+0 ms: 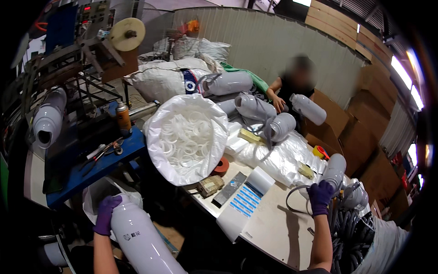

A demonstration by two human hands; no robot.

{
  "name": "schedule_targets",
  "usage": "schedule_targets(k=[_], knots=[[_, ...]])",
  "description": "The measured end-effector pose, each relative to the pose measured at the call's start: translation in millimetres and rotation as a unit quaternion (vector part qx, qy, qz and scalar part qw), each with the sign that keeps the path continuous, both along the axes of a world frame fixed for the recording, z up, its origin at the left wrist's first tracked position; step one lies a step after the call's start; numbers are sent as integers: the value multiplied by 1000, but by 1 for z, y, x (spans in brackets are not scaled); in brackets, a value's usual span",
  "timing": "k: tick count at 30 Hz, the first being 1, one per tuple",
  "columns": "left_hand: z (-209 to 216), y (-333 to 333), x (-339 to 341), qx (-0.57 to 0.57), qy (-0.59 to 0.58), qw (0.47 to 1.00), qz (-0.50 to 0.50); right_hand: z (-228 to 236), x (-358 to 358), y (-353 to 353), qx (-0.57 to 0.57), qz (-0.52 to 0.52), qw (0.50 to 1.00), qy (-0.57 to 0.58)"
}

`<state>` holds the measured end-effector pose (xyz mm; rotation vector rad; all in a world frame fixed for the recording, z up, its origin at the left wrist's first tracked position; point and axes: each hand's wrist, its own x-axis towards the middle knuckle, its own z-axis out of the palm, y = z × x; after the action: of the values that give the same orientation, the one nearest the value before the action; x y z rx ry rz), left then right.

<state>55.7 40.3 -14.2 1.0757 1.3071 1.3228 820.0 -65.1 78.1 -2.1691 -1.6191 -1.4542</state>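
My left hand (108, 214), in a purple glove, is closed round the narrow end of a glossy light-grey plastic cylinder (143, 237) with a small dark print. The cylinder slants down past the lower edge of the picture. Over the right end of the table, my purple-gloved right hand (320, 198) is closed on a curved grey strap (290, 201), which loops out to its left. Just beyond the fingers lies a smaller grey bottle-shaped piece (336, 170); whether the hand touches it I cannot tell. Beside the right wrist is a heap of dark grey strips (344, 228).
A white bag (157, 160) of translucent rings stands left of the white table (273, 233). On the table lie a sticker sheet (246, 201), a grey bar (229, 189) and brown tape (221, 167). A co-worker (296, 86) handles grey cylinders opposite. Tools lie on a blue bench (100, 169).
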Motion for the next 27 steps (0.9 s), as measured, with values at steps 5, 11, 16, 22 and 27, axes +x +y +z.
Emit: schedule_targets(k=[5, 11, 16, 22, 27], knots=[[-36, 4, -25, 113, 203, 968, -95, 42, -68, 62, 159, 374, 698, 590], [1, -3, 6, 87, -93, 979, -161, 2, -360, 132, -172, 446, 132, 869], [11, -12, 3, 196, -289, 925, -148, -33, -544, 146, -257, 327, 99, 904], [1, -17, -16, 129, -586, 797, -61, -58, -569, 163, -313, 478, 243, 784], [-10, -9, -27, 74, -505, 856, -86, -76, -573, 164, -302, 340, 4, 890]])
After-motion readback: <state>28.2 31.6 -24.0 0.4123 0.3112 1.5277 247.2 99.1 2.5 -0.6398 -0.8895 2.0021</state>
